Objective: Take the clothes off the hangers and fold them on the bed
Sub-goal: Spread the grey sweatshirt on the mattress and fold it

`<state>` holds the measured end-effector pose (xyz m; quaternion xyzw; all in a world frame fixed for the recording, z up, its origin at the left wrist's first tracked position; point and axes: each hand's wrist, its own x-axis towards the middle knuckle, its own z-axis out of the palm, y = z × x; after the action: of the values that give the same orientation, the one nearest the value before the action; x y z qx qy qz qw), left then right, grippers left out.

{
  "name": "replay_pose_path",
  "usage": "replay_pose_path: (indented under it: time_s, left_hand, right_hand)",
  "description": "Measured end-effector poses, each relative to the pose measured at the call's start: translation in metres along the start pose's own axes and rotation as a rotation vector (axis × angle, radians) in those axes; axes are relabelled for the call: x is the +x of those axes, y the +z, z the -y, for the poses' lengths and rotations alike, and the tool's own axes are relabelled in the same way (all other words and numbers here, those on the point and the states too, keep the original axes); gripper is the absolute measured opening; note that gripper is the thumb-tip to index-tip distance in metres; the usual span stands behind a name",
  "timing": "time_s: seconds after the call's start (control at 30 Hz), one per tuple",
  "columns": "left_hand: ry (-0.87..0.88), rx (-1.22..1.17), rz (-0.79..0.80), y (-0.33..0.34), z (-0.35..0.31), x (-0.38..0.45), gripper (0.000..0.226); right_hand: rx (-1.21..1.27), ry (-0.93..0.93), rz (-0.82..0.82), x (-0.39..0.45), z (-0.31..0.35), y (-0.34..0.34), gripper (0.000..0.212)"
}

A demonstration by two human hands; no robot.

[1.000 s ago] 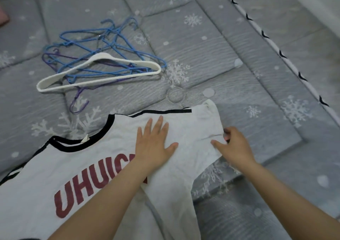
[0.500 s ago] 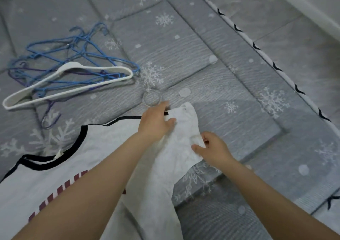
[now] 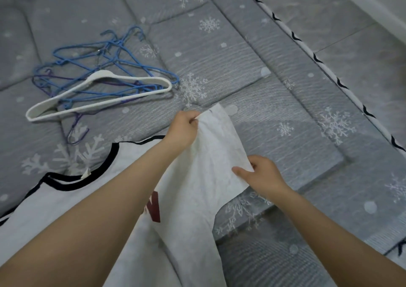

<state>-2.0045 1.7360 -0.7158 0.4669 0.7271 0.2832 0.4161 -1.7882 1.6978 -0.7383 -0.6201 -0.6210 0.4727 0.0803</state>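
White T-shirt (image 3: 197, 187) with black neck trim and dark red lettering, spread front-up across the grey snowflake-print bed cover (image 3: 274, 132), body toward the near left edge of view. One sleeve (image 3: 219, 141) of that shirt raised off the cover and stretched between both hands, its far corner pointing away from the shirt's collar (image 3: 72, 181).

Left hand (image 3: 183, 128) at the sleeve's far upper edge, fingers curled, pinching the cloth at the hem; forearm lying across the shirt's chest, hiding most of the lettering. Right hand (image 3: 261, 176) at the sleeve's outer lower edge, on the side away from the collar, thumb on top of the fabric and fingers tucked beneath, gripping the edge. Sleeve cloth wrinkled and taut between the two grips.

Small white label (image 3: 86, 172) sticking up at the collar's black band.

Beyond the shirt, well apart from the collar and on the far left of the cover: a white hanger (image 3: 96, 97) lying flat on top of a tangle of blue wire hangers (image 3: 105, 60), with a purple wire hanger (image 3: 75, 132) poking out underneath, its hook end nearest the shirt. All hangers bare, none touching the shirt.

Far to the right of the shirt, white piping with black marks (image 3: 325, 66) running diagonally along the cover's edge. Past that, a pale strip (image 3: 373, 5) at the upper right corner; cannot tell what.
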Motion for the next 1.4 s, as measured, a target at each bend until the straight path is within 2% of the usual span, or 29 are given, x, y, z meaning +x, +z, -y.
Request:
replay_pose_path:
  time_s: [0.1, 0.2, 0.3, 0.4, 0.5, 0.57, 0.6, 0.67, 0.77, 0.83, 0.93, 1.1, 1.23, 1.4]
  left_hand:
    - [0.012, -0.103, -0.061, -0.022, -0.002, -0.016, 0.04]
    - [-0.022, -0.112, -0.186, -0.042, 0.009, -0.027, 0.044]
    - [-0.089, -0.125, -0.275, -0.065, 0.025, -0.042, 0.058]
    - [-0.165, -0.29, -0.25, -0.087, 0.039, -0.066, 0.044]
    - [-0.28, -0.451, -0.173, -0.108, 0.061, -0.083, 0.032]
    - [-0.323, -0.537, -0.157, -0.123, 0.079, -0.094, 0.043]
    - [-0.351, -0.581, -0.154, -0.129, 0.088, -0.1, 0.052]
    - [-0.408, -0.661, -0.162, -0.14, 0.105, -0.111, 0.05]
    - [-0.427, -0.553, -0.179, -0.147, 0.121, -0.123, 0.01]
    - [-0.353, -0.362, -0.177, -0.149, 0.131, -0.127, 0.035]
    - [-0.317, -0.315, -0.287, -0.153, 0.136, -0.129, 0.046]
    - [-0.303, -0.248, -0.414, -0.164, 0.148, -0.136, 0.033]
    - [-0.293, -0.194, -0.487, -0.187, 0.175, -0.157, 0.03]
    - [-0.366, -0.138, -0.663, -0.23, 0.226, -0.206, 0.029]
  right_hand:
    - [-0.052, -0.153, -0.087, -0.005, 0.012, 0.007, 0.029]
    - [-0.05, -0.39, -0.163, -0.017, 0.029, 0.015, 0.036]
    - [-0.037, -0.55, -0.212, -0.032, 0.049, 0.026, 0.027]
    - [-0.078, -0.682, -0.233, -0.052, 0.064, 0.047, 0.008]
    - [-0.106, -0.782, -0.166, -0.071, 0.079, 0.071, 0.027]
    - [-0.16, -0.826, -0.086, -0.084, 0.089, 0.089, 0.028]
    - [-0.199, -0.834, -0.046, -0.09, 0.092, 0.099, 0.022]
    - [-0.299, -0.821, 0.009, -0.1, 0.099, 0.122, 0.02]
    - [-0.412, -0.666, 0.162, -0.105, 0.103, 0.153, 0.033]
    - [-0.427, -0.526, 0.302, -0.107, 0.104, 0.169, 0.039]
    - [-0.413, -0.471, 0.42, -0.111, 0.102, 0.187, 0.044]
    - [-0.42, -0.514, 0.338, -0.107, 0.109, 0.191, 0.041]
    - [-0.417, -0.555, 0.332, -0.103, 0.131, 0.205, 0.04]
    - [-0.478, -0.625, 0.372, -0.099, 0.165, 0.24, 0.027]
